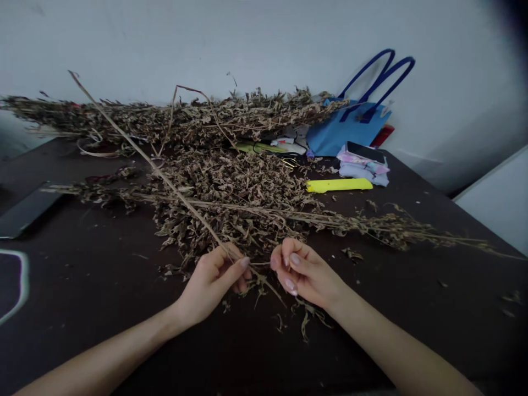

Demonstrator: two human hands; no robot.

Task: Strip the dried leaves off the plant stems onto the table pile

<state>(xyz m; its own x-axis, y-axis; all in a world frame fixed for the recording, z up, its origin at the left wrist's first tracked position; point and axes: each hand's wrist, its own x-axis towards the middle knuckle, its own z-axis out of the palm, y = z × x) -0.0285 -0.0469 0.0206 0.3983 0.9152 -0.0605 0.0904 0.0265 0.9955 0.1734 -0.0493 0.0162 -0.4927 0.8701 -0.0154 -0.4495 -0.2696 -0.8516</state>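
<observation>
From the head view, I see two bare hands working over the near side of a dark table (pixel 412 319). The left hand (pixel 216 275) pinches a long dried stem (pixel 144 157) between thumb and fingers, not far from its lower end. The stem slants away up to the left, its far tip raised in front of the pale wall (pixel 247 44), while its short lower end pokes out past the thumb toward the right.

The right hand (pixel 307 272) is just beside, its fingers curled in and the thumb drawn close to them. A thin bit of stalk (pixel 260 264) runs across to its fingertips — whether they pinch it, I cannot tell from here.

Just beyond the hands lies a loose heap of dried leaves (pixel 231 176), with a long stalky bundle (pixel 388 228) laid across its near part and reaching out to the right. A thicker bank of dried plants (pixel 198 118) stretches along the back by the wall. A few leaf scraps (pixel 305 324) lie on the table near the right hand.

Off to the right sit a flat yellow object (pixel 340 185), a phone (pixel 365 152) on top of a soft pale purple packet (pixel 363 171), and a blue bag (pixel 346 132) — its dark blue handles stand up. At the left edge lies a flat dark device (pixel 28 212).
</observation>
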